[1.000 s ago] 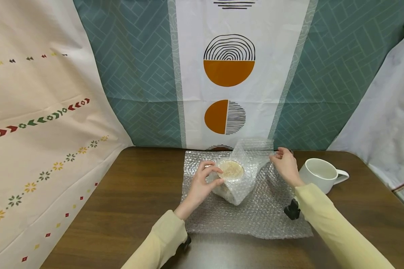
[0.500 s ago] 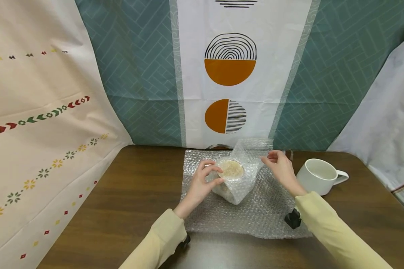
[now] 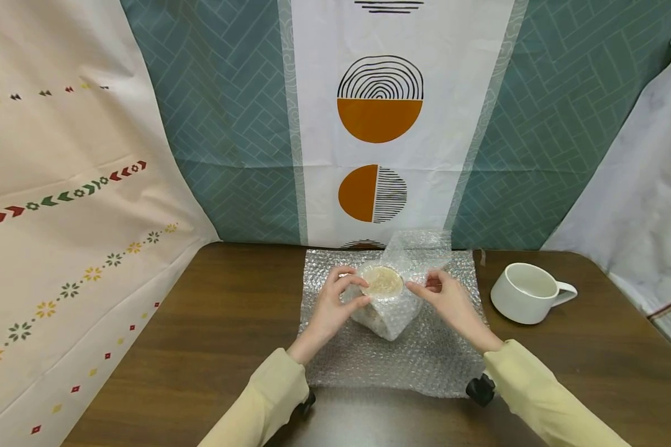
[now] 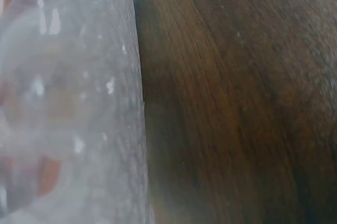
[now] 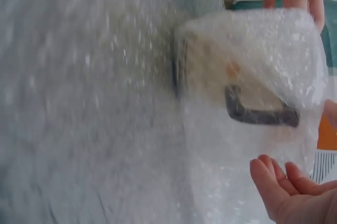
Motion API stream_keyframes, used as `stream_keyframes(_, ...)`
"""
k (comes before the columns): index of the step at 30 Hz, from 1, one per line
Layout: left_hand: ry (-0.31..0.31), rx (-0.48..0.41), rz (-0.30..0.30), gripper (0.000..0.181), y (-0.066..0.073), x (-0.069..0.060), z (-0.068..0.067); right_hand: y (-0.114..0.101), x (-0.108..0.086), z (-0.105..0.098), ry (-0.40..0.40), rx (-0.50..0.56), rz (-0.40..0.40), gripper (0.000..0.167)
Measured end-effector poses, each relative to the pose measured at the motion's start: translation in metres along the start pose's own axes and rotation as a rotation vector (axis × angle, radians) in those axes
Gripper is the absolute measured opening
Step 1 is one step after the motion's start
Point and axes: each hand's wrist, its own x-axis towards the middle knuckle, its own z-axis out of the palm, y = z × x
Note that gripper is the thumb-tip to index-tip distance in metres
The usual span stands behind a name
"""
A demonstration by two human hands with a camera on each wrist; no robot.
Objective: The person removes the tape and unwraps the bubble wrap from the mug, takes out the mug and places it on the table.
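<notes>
A mug [image 3: 383, 282] stands part-wrapped in bubble wrap [image 3: 369, 366], with its pale round mouth facing up. Its dark handle [image 5: 260, 116] shows blurred through the wrap in the right wrist view. My left hand [image 3: 332, 304] grips the wrapped mug by its left rim, thumb in front and fingers behind. On the other side, my right hand [image 3: 450, 304] pinches the wrap at the mug's right rim, its other fingers curled in. The left wrist view shows mostly blurred wrap, with fingertips [image 4: 48, 175] dim through it.
A white mug [image 3: 528, 295] stands to the right of the sheet, handle pointing right. Part of the wrap [image 3: 419, 242] rises behind the wrapped mug, against the curtain [image 3: 246, 186]. The brown wooden table [image 3: 201, 347] extends on both sides. A pale cloth [image 3: 78, 248] hangs at left.
My right hand has moved left and toward me, from the sheet's far right to the wrapped mug's rim, drawing the wrap's edge along. My left hand has kept its grip in place.
</notes>
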Motion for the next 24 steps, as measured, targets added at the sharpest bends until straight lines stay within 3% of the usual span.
stream_keyframes(5,0.003,-0.005,0.007,0.017,0.001,0.0,0.001,-0.002,-0.002,0.008,0.007,0.011,0.006,0.05)
stream_keyframes(12,0.006,-0.009,0.006,0.017,-0.001,0.001,0.003,-0.004,-0.004,0.016,0.008,0.006,-0.029,0.048)
stream_keyframes(19,-0.004,0.025,-0.007,0.021,-0.033,0.005,0.006,-0.003,-0.004,0.02,0.042,0.016,-0.04,0.047)
stream_keyframes(24,-0.024,-0.013,-0.005,0.017,-0.039,0.007,0.0,-0.001,-0.003,0.023,0.042,0.032,-0.042,0.047)
